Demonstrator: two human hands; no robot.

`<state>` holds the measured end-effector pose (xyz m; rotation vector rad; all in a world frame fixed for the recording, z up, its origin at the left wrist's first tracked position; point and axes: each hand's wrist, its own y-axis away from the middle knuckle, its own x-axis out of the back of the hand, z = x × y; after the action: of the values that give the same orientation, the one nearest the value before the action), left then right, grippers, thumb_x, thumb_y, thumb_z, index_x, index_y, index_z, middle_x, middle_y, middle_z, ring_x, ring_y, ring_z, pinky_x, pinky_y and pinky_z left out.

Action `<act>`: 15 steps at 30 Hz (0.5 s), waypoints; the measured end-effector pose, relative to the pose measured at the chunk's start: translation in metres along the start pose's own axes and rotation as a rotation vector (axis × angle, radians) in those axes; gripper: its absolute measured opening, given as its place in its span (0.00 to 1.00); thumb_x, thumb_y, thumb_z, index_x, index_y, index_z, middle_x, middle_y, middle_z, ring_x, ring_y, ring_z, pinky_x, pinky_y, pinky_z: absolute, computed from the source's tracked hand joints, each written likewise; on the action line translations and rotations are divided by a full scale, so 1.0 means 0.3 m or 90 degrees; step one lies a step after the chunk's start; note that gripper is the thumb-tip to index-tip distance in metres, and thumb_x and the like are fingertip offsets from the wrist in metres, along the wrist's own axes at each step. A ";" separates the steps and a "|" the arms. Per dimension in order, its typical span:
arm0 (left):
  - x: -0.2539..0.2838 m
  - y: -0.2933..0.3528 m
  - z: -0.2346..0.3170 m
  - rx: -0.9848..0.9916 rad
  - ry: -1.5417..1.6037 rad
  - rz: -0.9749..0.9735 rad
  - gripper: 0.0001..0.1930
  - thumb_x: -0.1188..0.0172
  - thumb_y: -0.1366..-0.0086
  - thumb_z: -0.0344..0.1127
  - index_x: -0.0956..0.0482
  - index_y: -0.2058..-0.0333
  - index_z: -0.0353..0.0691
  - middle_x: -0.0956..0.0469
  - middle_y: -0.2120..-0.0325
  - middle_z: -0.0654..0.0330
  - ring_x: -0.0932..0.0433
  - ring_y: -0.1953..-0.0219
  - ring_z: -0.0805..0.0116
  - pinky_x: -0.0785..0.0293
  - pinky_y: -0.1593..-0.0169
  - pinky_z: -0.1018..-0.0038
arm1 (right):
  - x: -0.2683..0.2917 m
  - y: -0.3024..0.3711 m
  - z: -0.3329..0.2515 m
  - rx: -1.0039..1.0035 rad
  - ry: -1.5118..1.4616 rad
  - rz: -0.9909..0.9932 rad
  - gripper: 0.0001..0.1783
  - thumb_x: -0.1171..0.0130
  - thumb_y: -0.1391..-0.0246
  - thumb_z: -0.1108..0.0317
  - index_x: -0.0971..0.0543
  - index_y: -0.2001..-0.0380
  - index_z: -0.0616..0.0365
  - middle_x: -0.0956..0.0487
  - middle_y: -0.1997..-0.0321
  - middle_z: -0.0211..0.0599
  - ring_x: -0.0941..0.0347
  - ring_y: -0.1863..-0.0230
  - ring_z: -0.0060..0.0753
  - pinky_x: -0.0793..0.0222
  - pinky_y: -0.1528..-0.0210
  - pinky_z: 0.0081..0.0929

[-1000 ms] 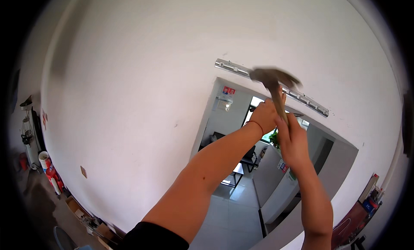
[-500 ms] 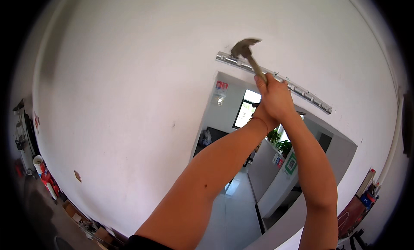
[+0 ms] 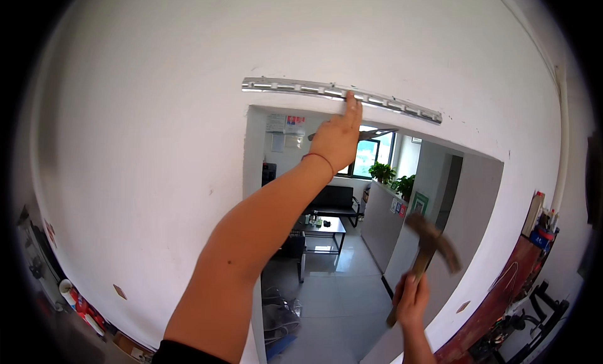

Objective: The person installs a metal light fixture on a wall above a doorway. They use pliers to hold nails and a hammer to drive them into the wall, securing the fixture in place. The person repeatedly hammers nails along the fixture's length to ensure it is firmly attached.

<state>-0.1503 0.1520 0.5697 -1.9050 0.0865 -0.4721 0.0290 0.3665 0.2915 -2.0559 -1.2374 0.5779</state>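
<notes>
A silver metal rail (image 3: 289, 86) with evenly spaced notches lies along the white wall above a doorway. My left hand (image 3: 338, 141) is raised to it, two fingers stretched up and touching its lower middle part. The same hand keeps a dark, two-pronged tool like a pair of pliers (image 3: 379, 133) in its palm; its pointed ends stick out to the right and its other end shows at the left. My right hand (image 3: 412, 298) is lower, in front of the doorway, closed around the wooden handle of a claw hammer (image 3: 433, 241), head up and away from the wall.
Through the doorway (image 3: 254, 175) are a black bench (image 3: 333, 197), a low table (image 3: 326, 226) and potted plants (image 3: 405, 185) on a partition. At the far right stands a red cabinet (image 3: 512, 270) with tools on it. A pipe (image 3: 563, 131) runs up the right wall.
My right hand and the hammer have dropped from the rail's left end to the lower right. My left hand now touches the rail's middle. The view has shifted, showing more of the room beyond.
</notes>
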 end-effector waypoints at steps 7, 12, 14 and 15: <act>0.068 0.033 -0.053 -0.075 0.033 0.176 0.34 0.35 0.42 0.32 0.31 0.35 0.41 0.32 0.34 0.47 0.20 0.52 0.49 0.20 0.49 0.57 | 0.256 0.774 0.643 -0.556 0.120 -0.003 0.25 0.50 0.29 0.48 0.21 0.59 0.64 0.24 0.79 0.37 0.27 0.76 0.35 0.32 0.73 0.39; 0.220 -0.032 -0.093 0.049 0.111 0.236 0.17 0.35 0.41 0.33 0.24 0.54 0.40 0.22 0.53 0.50 0.20 0.56 0.48 0.22 0.53 0.57 | 0.402 1.167 0.770 -0.578 0.243 -0.016 0.25 0.48 0.30 0.48 0.20 0.59 0.65 0.23 0.78 0.38 0.27 0.76 0.36 0.31 0.72 0.39; 0.255 -0.094 -0.151 0.167 0.158 0.277 0.12 0.37 0.39 0.33 0.23 0.57 0.40 0.18 0.61 0.49 0.19 0.58 0.44 0.22 0.53 0.55 | 0.396 1.211 0.804 -0.560 0.246 -0.031 0.26 0.48 0.31 0.48 0.20 0.59 0.65 0.23 0.78 0.38 0.27 0.76 0.36 0.31 0.71 0.39; 0.269 -0.117 -0.195 0.218 0.189 0.245 0.11 0.39 0.38 0.34 0.23 0.57 0.38 0.17 0.64 0.46 0.18 0.59 0.42 0.22 0.54 0.54 | 0.387 1.220 0.819 -0.547 0.245 -0.035 0.26 0.48 0.31 0.48 0.20 0.60 0.65 0.23 0.78 0.38 0.27 0.75 0.36 0.30 0.71 0.39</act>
<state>-0.1034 0.0911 0.6423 -1.4300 0.5240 -0.4683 0.1385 0.4238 -0.1472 -2.6162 -1.4296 -0.4638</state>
